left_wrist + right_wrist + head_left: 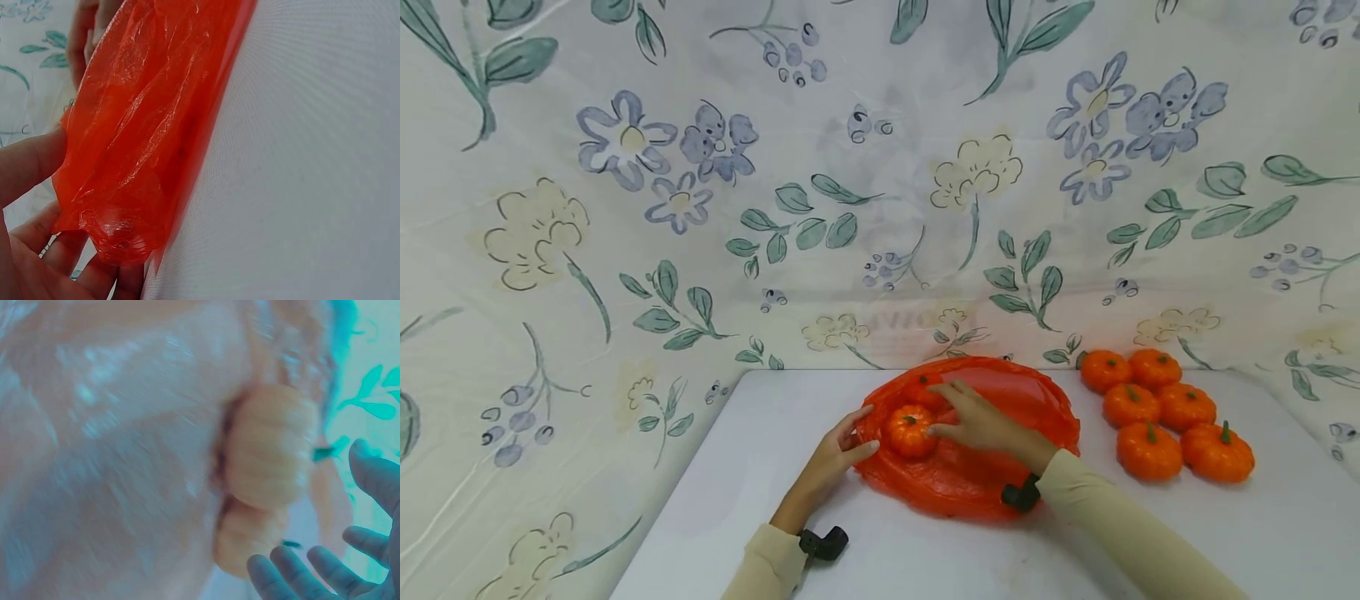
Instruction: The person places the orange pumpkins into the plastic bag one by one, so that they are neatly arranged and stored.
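Observation:
An orange plastic bag lies on the white table. Two small orange pumpkins sit at its left end, seemingly inside it. My left hand holds the bag's left edge, thumb on top. In the left wrist view the fingers lie under the crumpled bag. My right hand lies over the bag with straight fingers beside the nearer pumpkin. The colour-shifted right wrist view shows spread fingers close to both pumpkins, gripping neither.
Several more small pumpkins stand grouped on the table to the right of the bag. A floral cloth hangs behind and to both sides of the table. Bare tabletop lies in front of the bag.

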Demonstrator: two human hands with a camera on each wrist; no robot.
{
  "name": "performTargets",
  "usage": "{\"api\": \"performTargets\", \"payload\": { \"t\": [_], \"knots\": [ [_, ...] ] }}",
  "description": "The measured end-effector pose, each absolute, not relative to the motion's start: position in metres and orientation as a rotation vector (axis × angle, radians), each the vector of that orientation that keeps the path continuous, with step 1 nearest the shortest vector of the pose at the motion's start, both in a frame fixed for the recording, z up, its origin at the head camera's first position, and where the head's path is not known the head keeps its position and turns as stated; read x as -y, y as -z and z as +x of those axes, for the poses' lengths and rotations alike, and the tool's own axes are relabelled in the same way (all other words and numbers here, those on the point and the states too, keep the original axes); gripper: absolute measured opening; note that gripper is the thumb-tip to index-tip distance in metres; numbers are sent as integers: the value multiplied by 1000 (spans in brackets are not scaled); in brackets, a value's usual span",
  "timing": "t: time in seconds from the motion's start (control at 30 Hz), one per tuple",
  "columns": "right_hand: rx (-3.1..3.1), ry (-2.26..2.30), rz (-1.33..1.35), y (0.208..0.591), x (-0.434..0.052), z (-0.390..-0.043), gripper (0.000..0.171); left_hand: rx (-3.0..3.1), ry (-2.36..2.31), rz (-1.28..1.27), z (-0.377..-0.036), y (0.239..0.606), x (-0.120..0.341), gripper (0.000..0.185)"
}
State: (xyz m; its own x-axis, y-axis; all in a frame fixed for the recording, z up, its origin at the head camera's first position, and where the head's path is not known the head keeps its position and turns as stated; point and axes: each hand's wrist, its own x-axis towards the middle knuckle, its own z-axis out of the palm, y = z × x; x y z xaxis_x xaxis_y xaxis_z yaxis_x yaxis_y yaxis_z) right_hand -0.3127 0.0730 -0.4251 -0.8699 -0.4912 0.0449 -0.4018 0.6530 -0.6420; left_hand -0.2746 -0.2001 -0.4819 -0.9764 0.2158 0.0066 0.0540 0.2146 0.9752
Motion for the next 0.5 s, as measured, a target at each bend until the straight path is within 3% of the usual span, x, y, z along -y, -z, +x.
{"api": "performTargets", "payload": {
  "t": [0.5],
  "knots": [
    [-2709, 997, -965, 389, -131, -296, 64, -2336, -1878, 265, -275, 485, 202, 65]
  ]
}}
